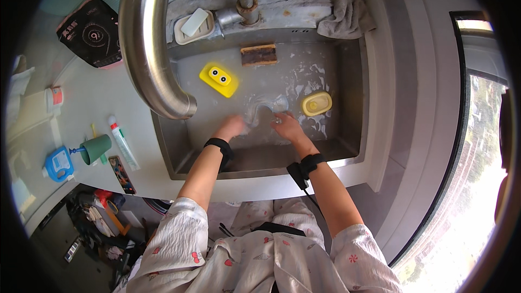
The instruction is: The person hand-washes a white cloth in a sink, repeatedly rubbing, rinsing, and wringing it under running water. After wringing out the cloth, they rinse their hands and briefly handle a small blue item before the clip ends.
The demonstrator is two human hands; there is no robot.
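Observation:
Cloudy, soapy water stands in a steel sink basin point(260, 169). My left hand point(232, 127) is at the water's surface left of centre, its fingers blurred. To its right, my right hand point(287, 125) has its fingertips at the water, bent towards the left hand. Between and just above them lies something pale and thin, perhaps wet cloth or film; whether either hand grips it is unclear. A yellow piece with two cartoon eyes point(220, 80) floats at the upper left, a pale yellow oval soap box point(316, 103) at the right, and a wooden-backed brush point(258, 55) near the back wall.
A thick metal faucet point(150, 49) arches over the sink's left side. Behind the basin are a soap dish point(183, 34) with soap and a grey cloth point(346, 12). On the left counter lie a green cup point(96, 149), a toothpaste tube point(124, 144), a phone point(122, 175) and a blue bottle point(59, 164).

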